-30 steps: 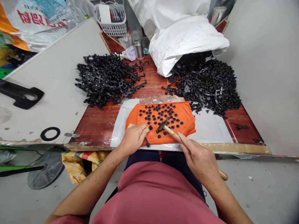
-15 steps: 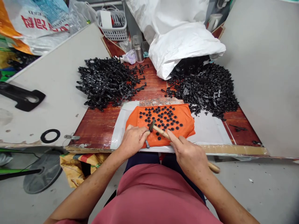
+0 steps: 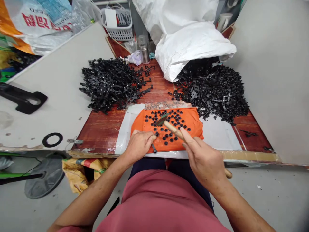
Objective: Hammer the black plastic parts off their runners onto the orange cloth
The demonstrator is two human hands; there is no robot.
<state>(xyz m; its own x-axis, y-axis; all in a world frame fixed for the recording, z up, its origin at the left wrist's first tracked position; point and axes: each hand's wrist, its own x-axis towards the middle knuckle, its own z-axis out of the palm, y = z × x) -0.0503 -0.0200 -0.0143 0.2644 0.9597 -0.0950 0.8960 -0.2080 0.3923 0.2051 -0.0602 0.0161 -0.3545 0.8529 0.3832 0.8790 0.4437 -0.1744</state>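
My right hand is closed around the wooden handle of a hammer. The dark hammer head is raised above the orange cloth, to the right of my left hand. My left hand pinches a small black plastic strip against the cloth; its lower end sticks out below my fingers and much of it is hidden. Just beyond the fingertips sits a round black piece. Several round black caps are spread over the cloth.
A heap of black strap-like parts lies at left. Another black pile spills from a white sack at right. Behind stand a metal-and-clear bottle and a grey basket. Pale boards flank the red-brown table.
The hammer head has lifted away from my left fingertips, up and to the right, as my right hand moved right. My left hand stays in nearly the same place.
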